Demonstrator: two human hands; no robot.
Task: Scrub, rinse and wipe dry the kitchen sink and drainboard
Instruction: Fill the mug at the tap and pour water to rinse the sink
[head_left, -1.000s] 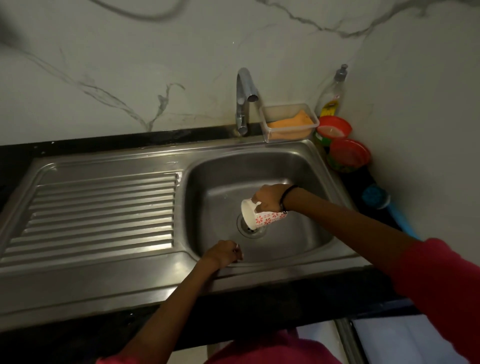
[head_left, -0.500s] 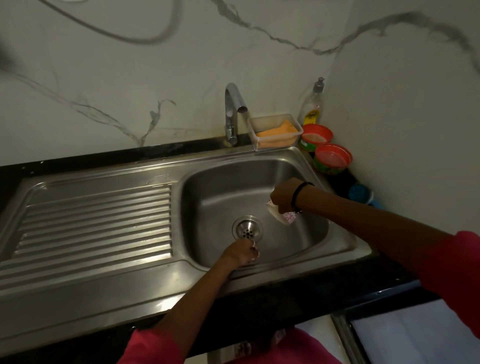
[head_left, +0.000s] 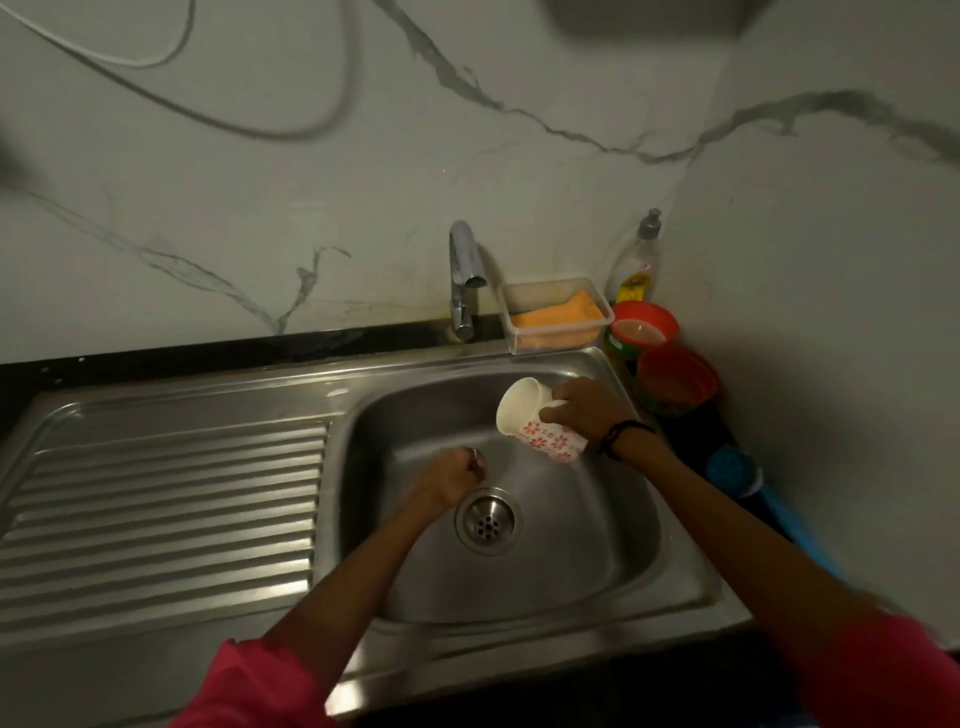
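Item one, nearest: our two forearms in pink sleeves (head_left: 249, 686) reaching over the front rim of the stainless kitchen sink (head_left: 691, 597).

Item two: our left hand (head_left: 452, 475), fingers curled into a fist low in the basin just beside the drain strainer (head_left: 487, 521); whether it holds a scrubber we cannot tell.

Item three: our right hand (head_left: 584, 408) gripping a flowered white cup (head_left: 535, 423), tipped mouth-left over the basin, likely to pour rinse water where we scrub.

Item four: ribbed drainboard (head_left: 161, 519) to the left, adjoining the basin.

Item five, rear: tap (head_left: 464, 275); clear tub with orange cloth (head_left: 556, 317), probably kept for wiping dry; dish soap bottle (head_left: 636, 260); two red-lidded containers (head_left: 670, 364) on the desk corner.
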